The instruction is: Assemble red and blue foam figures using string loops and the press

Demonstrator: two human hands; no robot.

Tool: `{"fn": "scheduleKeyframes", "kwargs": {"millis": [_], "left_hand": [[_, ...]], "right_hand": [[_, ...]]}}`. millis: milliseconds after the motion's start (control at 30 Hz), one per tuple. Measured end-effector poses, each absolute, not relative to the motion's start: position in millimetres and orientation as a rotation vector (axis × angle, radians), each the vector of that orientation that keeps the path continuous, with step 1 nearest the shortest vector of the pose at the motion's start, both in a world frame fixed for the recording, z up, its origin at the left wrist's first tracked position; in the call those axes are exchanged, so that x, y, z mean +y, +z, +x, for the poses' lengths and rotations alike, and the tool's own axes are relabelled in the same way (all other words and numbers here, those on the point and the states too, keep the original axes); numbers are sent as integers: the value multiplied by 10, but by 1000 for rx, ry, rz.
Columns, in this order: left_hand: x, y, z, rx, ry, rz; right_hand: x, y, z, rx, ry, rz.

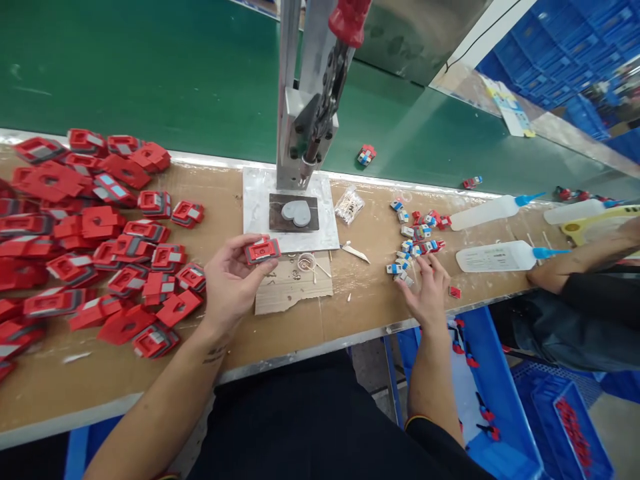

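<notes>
My left hand (pixel 235 283) grips a red plastic housing (pixel 263 251) with a grey edge between thumb and fingers, its recessed side facing up. It is held just in front of the metal press plate (pixel 255 193). My right hand (pixel 427 290) reaches down at the near edge of a loose pile of small white, blue and red parts (pixel 417 232). Its thumb and fingers are apart, and the fingertips touch or nearly touch the closest pieces. Nothing shows clearly in its grasp. Many similar red housings (pixel 125 243) lie heaped on the left.
A hand press with a red handle (pixel 350 23) stands over a grey heart-shaped block (pixel 296 213). Around it lie a bag of cotton swabs (pixel 349 205), a small cup (pixel 306 262) and cardboard (pixel 295 287). White squeeze bottles (pixel 495 257), a co-worker's arm (pixel 585 257) and blue bins (pixel 505 400) are right.
</notes>
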State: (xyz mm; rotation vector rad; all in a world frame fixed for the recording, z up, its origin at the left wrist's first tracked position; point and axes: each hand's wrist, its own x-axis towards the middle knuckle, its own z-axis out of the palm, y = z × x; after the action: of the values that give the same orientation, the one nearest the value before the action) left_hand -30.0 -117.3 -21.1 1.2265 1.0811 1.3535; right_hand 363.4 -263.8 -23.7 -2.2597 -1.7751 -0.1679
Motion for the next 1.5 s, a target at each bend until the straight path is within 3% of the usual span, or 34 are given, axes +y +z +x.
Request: {"fn": "scheduleKeyframes", "kwargs": {"millis": [200,400,567,800,1000,1233,1500], "left_hand": [[-1170,-261,-260,1064,1402,1173],[-1176,-214,-270,1114,1403,1149],[-1183,-178,-292,1085,1395,1048],[-1197,-205,-315,1102,1347,1038],[-1197,-292,-338,1155,1313,1129],[-1165,-330,-351,1117,1346,1127],[-1161,-346,-335,1117,1330,1157]], "right_hand": [[-2418,-629,3469,-1688,-49,-2327],[-1888,-551,3468,-1584,32,-2298],[-1800,-545,3245,-1806,123,-2121],[-1864,-608,3410,-1395,40,-2283],[-1723,-669,3309,-1652,107,-2073],[-1120,-572,3595,-1410,10,-2249],[-1051,-532,3477,-1492,20,-2195]]}}
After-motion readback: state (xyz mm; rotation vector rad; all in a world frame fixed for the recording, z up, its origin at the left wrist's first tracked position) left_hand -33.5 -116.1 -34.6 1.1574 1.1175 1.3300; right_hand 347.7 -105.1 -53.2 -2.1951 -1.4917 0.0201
